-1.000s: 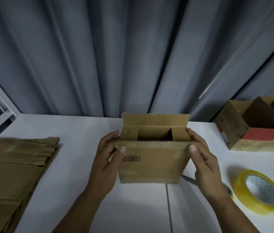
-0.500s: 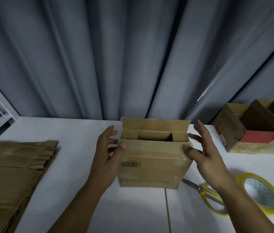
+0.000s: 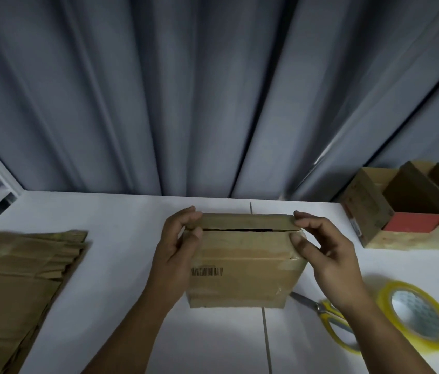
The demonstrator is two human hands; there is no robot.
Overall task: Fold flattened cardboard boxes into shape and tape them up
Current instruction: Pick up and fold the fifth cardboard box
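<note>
A brown cardboard box point(image 3: 242, 265) with a barcode on its near face stands on the white table point(image 3: 121, 265) in the middle. Its two long top flaps are folded down and nearly meet, with a thin dark gap between them. My left hand point(image 3: 178, 252) grips the box's left top corner, fingers over the far flap and thumb on the near one. My right hand point(image 3: 323, 252) pinches the right top corner the same way. A roll of yellow-edged clear tape point(image 3: 418, 317) lies at the right. Yellow-handled scissors point(image 3: 323, 311) lie between the box and the roll, partly under my right wrist.
A stack of flattened cardboard boxes point(image 3: 16, 276) lies at the left edge of the table. Assembled open boxes point(image 3: 407, 211), one with a red patch inside, stand at the back right. A grey curtain hangs behind the table.
The far flap, upright before, has been folded down over the opening. Both hands moved from the box's sides to its top corners, and the top is now almost closed.
</note>
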